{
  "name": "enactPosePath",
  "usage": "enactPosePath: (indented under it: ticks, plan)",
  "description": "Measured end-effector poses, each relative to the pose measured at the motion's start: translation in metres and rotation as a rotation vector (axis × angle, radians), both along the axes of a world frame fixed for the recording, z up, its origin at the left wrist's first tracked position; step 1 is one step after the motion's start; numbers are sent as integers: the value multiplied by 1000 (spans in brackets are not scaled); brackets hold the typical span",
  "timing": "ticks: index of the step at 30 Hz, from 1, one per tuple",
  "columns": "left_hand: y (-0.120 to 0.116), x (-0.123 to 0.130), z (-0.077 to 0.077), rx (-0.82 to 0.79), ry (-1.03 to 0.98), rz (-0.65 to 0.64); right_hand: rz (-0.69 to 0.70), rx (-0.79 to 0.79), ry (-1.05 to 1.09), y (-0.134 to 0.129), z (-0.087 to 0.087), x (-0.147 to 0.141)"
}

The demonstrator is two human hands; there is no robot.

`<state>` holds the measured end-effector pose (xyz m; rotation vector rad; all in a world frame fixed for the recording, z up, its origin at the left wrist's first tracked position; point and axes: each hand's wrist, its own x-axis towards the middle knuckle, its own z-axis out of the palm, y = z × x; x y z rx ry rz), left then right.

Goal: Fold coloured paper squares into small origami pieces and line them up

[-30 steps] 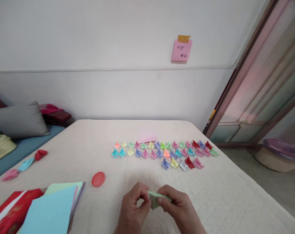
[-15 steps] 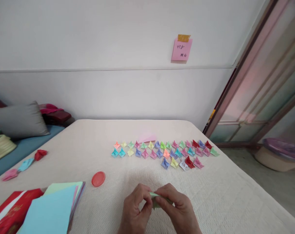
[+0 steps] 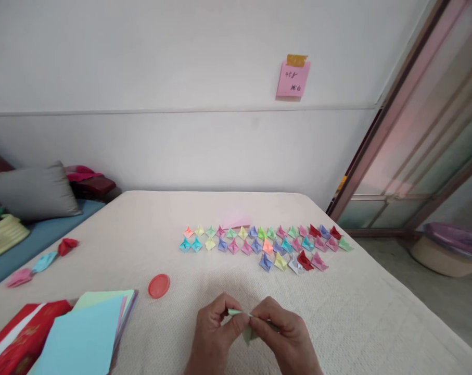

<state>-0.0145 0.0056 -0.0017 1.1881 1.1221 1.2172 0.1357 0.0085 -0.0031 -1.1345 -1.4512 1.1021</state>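
A small folded piece of light green paper (image 3: 248, 335) is held between both hands, just above the cloth-covered table. My left hand (image 3: 217, 330) pinches it near its upper left part, thumb pressed on top. With thumb and forefinger, my right hand (image 3: 284, 330) grips the right side. Fingers cover much of the paper, so its full shape is hidden. Beyond the hands, several small folded paper pieces (image 3: 246, 246) in many colours stand in rows. Left of the hands lies a red round lid (image 3: 158, 286).
A stack of coloured paper sheets (image 3: 81, 333) lies at the front left beside a red packet (image 3: 25, 333). Three crumpled pieces, including a red one (image 3: 67, 246), rest near the left edge. A pink note (image 3: 293, 79) is taped to the wall. A basin (image 3: 446, 250) stands right.
My left thumb has moved up and right over the green paper, whose left edge now sticks out between thumb and forefinger. My right hand keeps its pinch. The view has shifted slightly.
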Motion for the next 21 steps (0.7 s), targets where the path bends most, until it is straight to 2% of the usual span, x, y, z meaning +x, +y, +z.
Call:
enactPosePath:
  ticks: [12,14,18,21]
  plan:
    - [-2,0,2,-35,45,98,58,-96,73,3,-9,0]
    - [0,-1,1,-67,-17,53,41,-108,79,3,-10,0]
    - [4,0,-3,-113,-167,-152,-13,-92,102,3,-8,2]
    - [6,3,-7,-78,-118,-151,-31,-31,51,2,-6,3]
